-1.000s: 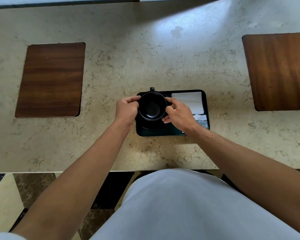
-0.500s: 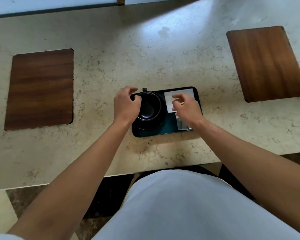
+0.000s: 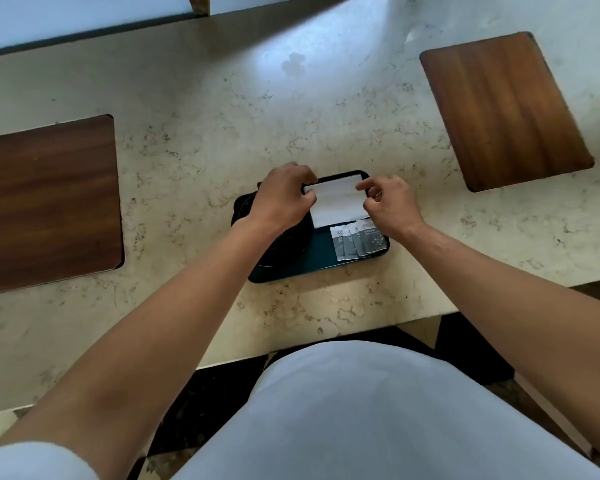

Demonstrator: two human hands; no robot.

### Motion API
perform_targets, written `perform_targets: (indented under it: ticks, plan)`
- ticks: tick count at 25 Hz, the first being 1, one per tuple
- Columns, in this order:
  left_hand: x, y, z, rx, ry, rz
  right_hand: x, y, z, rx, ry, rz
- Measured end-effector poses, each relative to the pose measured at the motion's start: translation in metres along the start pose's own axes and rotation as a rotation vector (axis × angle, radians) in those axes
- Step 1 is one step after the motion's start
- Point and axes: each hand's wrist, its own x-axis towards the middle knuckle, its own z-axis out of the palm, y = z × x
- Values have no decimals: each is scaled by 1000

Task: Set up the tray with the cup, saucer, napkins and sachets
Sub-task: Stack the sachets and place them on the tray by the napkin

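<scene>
head view: both my hands have left the cup, now hidden under my left hand point(image 3: 284, 199), and each grip pinches an end of the napkins point(image 3: 336, 204) at the tray's point(image 3: 312, 265) far right corner; right hand point(image 3: 388, 202) beside sachets point(image 3: 359, 240). squaring remains.

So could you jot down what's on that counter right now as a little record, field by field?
surface: marble-look counter
tray: dark tray near the front edge
napkins: white napkins at the tray's far right
sachets: grey sachets fanned out just in front of the napkins
cup and saucer: mostly hidden under the left arm
left hand: left hand at the napkins' left edge
right hand: right hand at their right edge
wood panels: two wood panels, one each side
</scene>
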Motion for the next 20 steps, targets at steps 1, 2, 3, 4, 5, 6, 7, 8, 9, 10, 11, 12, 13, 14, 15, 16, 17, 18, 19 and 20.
perform_targets:
  ticks: [1, 2, 3, 4, 5, 6, 7, 8, 9, 10, 11, 12, 13, 14, 15, 16, 17, 18, 19, 20]
  plan:
    - [4, 0, 3, 47, -46, 0, 5, 5, -1, -23, -10, -4]
    - [7, 1, 7, 97, -102, -2, 9, 10, -2, -39, -22, -7]
    - [11, 3, 10, 160, -157, -3, 14, 15, -2, -52, -38, -14]
    - [16, 4, 13, 230, -204, -1, 19, 20, -3, -65, -59, -27]
    - [20, 4, 16, 293, -235, 0, 25, 24, -3, -82, -82, -42]
    - [24, 4, 19, 342, -253, -4, 29, 27, -2, -99, -107, -60]
    - [28, 5, 21, 378, -260, -12, 34, 29, -1, -117, -130, -81]
    - [31, 5, 24, 406, -267, -21, 38, 31, -1, -132, -151, -97]
    - [34, 6, 26, 428, -277, -29, 42, 32, 0, -145, -170, -108]
    - [35, 6, 29, 448, -290, -33, 45, 34, 2, -155, -186, -115]
    - [36, 6, 31, 472, -302, -31, 46, 36, 3, -160, -204, -121]
    - [37, 6, 34, 500, -311, -25, 47, 38, 3, -159, -225, -125]
    - [38, 6, 37, 529, -318, -16, 48, 40, 3, -155, -244, -126]
    - [38, 6, 38, 555, -325, -7, 48, 42, 4, -155, -254, -123]
    - [37, 6, 40, 581, -330, 1, 48, 43, 4, -160, -254, -121]
    - [37, 5, 42, 610, -333, 9, 48, 44, 4, -168, -248, -122]
    - [36, 5, 43, 640, -338, 20, 48, 43, 4, -168, -241, -121]
    - [36, 5, 44, 667, -344, 32, 48, 42, 4, -160, -236, -120]
    - [35, 5, 46, 683, -348, 42, 48, 42, 4, -152, -233, -117]
    - [36, 5, 46, 691, -349, 48, 49, 41, 4, -150, -230, -117]
